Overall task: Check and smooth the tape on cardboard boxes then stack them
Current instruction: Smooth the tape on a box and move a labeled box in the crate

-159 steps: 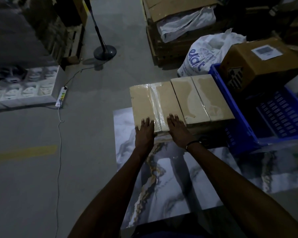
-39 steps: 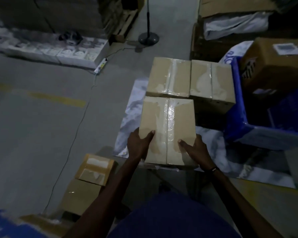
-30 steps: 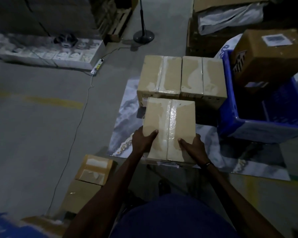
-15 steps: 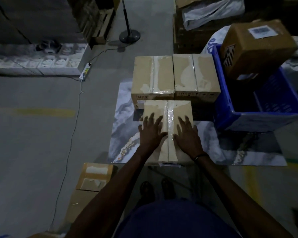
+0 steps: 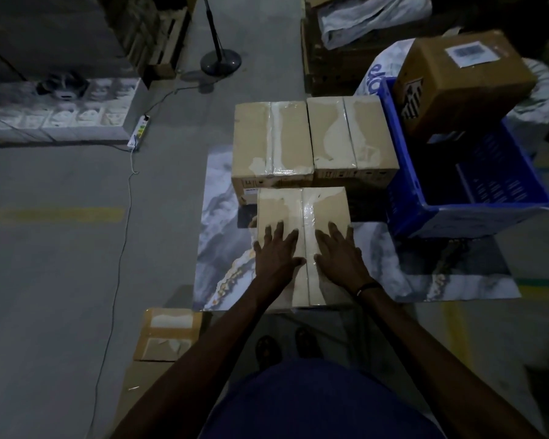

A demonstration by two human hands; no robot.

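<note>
A taped cardboard box (image 5: 301, 207) lies on the marbled sheet (image 5: 222, 236) in front of me, clear tape running down its middle seam. My left hand (image 5: 278, 251) lies flat on the box left of the seam, fingers spread. My right hand (image 5: 338, 253) lies flat to the right of the seam, fingers spread too. Behind it two more taped boxes stand side by side, the left box (image 5: 271, 141) and the right box (image 5: 351, 137), both higher than the near one.
A blue plastic crate (image 5: 469, 204) stands to the right, with a brown labelled box (image 5: 463, 77) tilted on its rim. Smaller cardboard boxes (image 5: 168, 334) lie on the floor at lower left. A power strip (image 5: 138, 133) with its cable and a fan stand (image 5: 221, 60) sit farther back.
I set the near box down in front of the two back boxes. My hands left its near edge and now press flat on its top, either side of the tape.
</note>
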